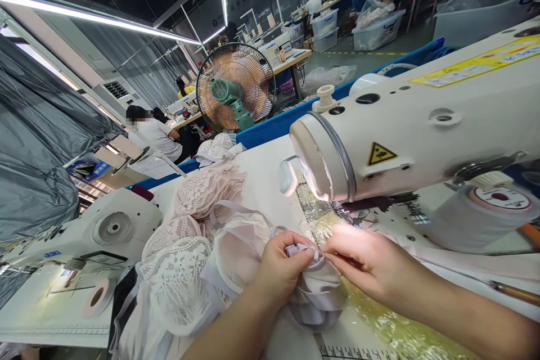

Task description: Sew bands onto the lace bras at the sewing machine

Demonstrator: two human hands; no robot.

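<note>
My left hand (pixel 283 263) is closed on a pale grey-lilac bra (pixel 317 287), its thumb and fingers pinching a bunched strap or edge. Close beside it, my right hand (pixel 361 256) pinches the same edge between thumb and fingertips. The bra hangs below both hands, over the front of the table. Just beyond them is the head of a white sewing machine (pixel 324 157), its lamp lit over the needle area. To the left lies a pile of lace bras (pixel 179 281), white and pale pink, with loose straps. Exactly what my fingertips hold is partly hidden.
A screwdriver-like tool with a wooden handle (pixel 517 293) lies at the right. Clear yellowish film (pixel 379 320) covers part of the table. Another sewing machine (pixel 97 230) stands left. Behind are a large fan (pixel 236 87), a seated person (pixel 156 135) and plastic bins (pixel 377 28).
</note>
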